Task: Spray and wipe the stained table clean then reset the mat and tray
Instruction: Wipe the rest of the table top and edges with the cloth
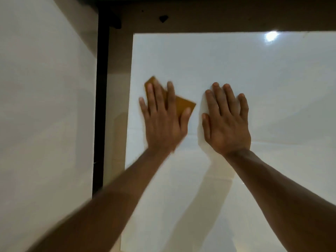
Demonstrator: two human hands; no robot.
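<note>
Now the wiping step is on. Under the left hand (pixel 163 120), whose flat, spread fingers press down, lies the orange cloth (pixel 183 106) on the white table (pixel 272 88). Its long side slants from up-left of the fingers down to the right. Just beside it, the right hand (pixel 227 120) rests flat, fingers spread. Next, the cloth likely needs pushing across the top.

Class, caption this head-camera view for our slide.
Left hand presses orange cloth on white table; right hand flat beside.
</note>
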